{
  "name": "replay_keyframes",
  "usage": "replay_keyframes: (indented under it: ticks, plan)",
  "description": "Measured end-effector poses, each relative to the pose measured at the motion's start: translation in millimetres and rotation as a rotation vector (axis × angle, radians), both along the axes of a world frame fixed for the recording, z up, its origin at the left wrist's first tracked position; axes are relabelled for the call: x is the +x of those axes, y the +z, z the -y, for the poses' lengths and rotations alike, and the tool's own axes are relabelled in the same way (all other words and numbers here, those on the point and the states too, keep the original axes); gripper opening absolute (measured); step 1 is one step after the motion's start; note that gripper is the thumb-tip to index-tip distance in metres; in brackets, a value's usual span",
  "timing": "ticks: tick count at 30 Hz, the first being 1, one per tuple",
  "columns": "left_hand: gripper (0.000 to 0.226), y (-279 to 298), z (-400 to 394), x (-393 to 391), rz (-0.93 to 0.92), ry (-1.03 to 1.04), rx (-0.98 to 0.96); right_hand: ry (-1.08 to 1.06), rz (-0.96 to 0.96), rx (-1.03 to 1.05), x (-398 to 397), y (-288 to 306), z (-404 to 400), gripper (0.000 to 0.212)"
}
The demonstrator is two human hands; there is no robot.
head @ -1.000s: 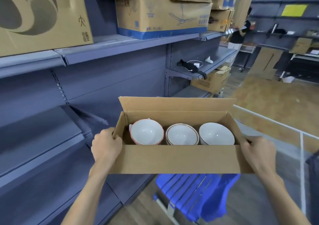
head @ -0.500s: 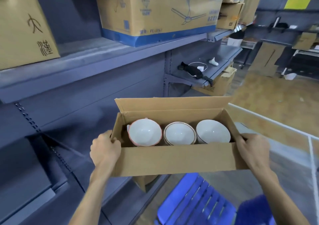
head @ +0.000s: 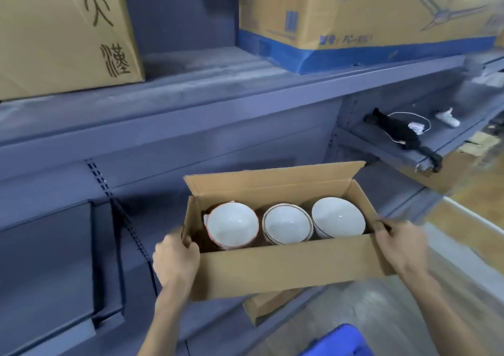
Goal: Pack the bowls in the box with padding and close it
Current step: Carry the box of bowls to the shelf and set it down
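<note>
An open cardboard box [head: 286, 271] is held in the air in front of grey shelving. Inside stand three white bowls in a row: a red-rimmed bowl [head: 232, 223] at the left, a gold-rimmed bowl [head: 287, 224] in the middle and a plain white bowl [head: 337, 216] at the right. My left hand [head: 176, 260] grips the box's left end, thumb over the rim. At the right end, my right hand [head: 402, 246] grips the wall the same way. The far flap stands up; a lower flap [head: 266, 305] hangs beneath the box. No padding shows.
A grey steel shelf [head: 245, 88] above carries a large carton [head: 62, 33] at the left and a fan carton [head: 362, 17] at the right. A black object with a white cord [head: 401, 130] lies on a right-hand shelf. A blue crate [head: 338, 342] sits below.
The box, held in both hands, has come closer to the shelving and up relative to it. The view has turned left toward the shelves; the blue crate has slipped to the bottom edge.
</note>
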State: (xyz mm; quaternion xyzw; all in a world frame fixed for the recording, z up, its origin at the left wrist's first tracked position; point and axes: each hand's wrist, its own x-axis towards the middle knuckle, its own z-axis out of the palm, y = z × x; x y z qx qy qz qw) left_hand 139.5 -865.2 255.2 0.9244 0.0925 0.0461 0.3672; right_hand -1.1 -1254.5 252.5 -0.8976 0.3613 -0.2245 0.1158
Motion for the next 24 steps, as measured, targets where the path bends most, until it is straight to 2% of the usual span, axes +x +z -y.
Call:
replay_keyframes:
  ticks: [5, 8, 11, 15, 18, 22, 24]
  plan:
    - [0.030, -36.0, 4.6, 13.5, 0.025, 0.018, 0.104, 0.103, -0.023, 0.023, 63.3, -39.0, 17.3, 0.038]
    - [0.027, -49.6, 9.6, 23.6, -0.046, -0.016, 0.258, 0.182, -0.029, 0.054, 88.0, -67.3, 25.2, 0.040]
    - [0.025, -59.9, 12.3, 28.7, -0.082, -0.037, 0.367, 0.256, 0.062, 0.099, 102.6, -91.0, 25.7, 0.035]
    - [0.029, -65.9, 9.1, 31.2, -0.159, -0.012, 0.449, 0.243, 0.068, 0.150, 116.7, -110.5, 27.3, 0.034]
    - [0.030, -67.7, 7.1, 29.3, -0.217, 0.009, 0.433, 0.248, 0.060, 0.174, 126.6, -111.1, 25.8, 0.029]
    - [0.029, -76.9, 5.4, 29.4, -0.263, 0.052, 0.350, 0.326, 0.060, 0.168, 137.4, -104.4, 18.3, 0.038]
    - [0.030, -83.8, 4.3, 32.8, -0.243, 0.069, 0.314, 0.333, 0.056, 0.158, 144.9, -106.4, 17.0, 0.049]
